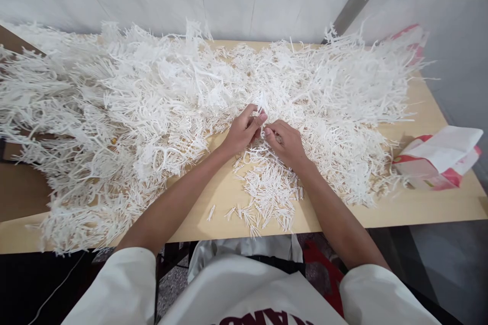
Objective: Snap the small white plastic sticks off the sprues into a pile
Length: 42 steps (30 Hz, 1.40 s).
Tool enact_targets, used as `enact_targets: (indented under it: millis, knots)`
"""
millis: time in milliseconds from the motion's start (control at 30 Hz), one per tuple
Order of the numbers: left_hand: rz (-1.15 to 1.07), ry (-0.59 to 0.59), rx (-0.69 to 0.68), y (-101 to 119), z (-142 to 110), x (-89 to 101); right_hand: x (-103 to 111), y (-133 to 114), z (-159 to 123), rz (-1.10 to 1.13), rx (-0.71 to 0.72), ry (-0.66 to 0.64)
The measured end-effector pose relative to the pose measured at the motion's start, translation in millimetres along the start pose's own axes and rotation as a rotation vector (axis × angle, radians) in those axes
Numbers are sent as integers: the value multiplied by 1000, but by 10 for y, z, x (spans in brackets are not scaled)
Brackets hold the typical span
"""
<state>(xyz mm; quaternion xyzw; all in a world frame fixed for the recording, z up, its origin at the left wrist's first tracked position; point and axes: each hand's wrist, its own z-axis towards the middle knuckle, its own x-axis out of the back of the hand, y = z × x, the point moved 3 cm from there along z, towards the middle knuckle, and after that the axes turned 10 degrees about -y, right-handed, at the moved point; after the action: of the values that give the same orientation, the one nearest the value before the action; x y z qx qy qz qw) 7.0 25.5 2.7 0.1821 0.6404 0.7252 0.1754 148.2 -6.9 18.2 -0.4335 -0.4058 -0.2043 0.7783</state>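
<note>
I have both hands meeting at the middle of the pale wooden tabletop (419,203). My left hand (242,132) and right hand (287,143) are pinched on the same small white branched plastic piece (262,105), which sticks up just above the fingertips; each grip is narrow, thumb and forefinger closed on the piece, the two hands touching. The piece sits at the near edge of the huge tangled heap of white plastic sprue branches (133,111) that covers most of the tabletop from left to right. Just below my right hand lies a small loose pile of short white plastic sticks (269,193), apart from the big heap. A white and red paper bag (438,160) lies at the right edge, well apart from my hands.

To do this well, I judge the hold should stay close to the joint, fingertips tight together, so the thin plastic parts cleanly rather than bending, and the work should stay over the small pile.
</note>
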Motion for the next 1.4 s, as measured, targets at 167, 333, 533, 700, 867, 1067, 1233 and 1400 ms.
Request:
enact_targets:
  millis: [167, 333, 533, 700, 867, 1067, 1233, 1400]
  knots:
    - [66, 15, -37, -16, 1, 17, -33, 28, 0, 36, -13, -79]
    - [-27, -25, -36, -39, 14, -1, -5, 51, 16, 130, -123, -40]
    - [-46, 14, -84, -47, 20, 14, 53, 48, 21, 182, -162, 5]
    - [-54, 90, -77, -62, 30, 32, 51, 32, 10, 224, -108, 43]
    - [-91, 18, -34, -30, 40, 5, 75, 81, -3, 282, -152, 148]
    - [38, -93, -74, 30, 38, -6, 101, 95, 8, 343, -130, 174]
    - [95, -15, -134, -12, 45, 31, 72, 102, -1, 454, -220, 189]
    - [62, 44, -146, -31, 43, 51, 27, 110, -7, 571, -269, 174]
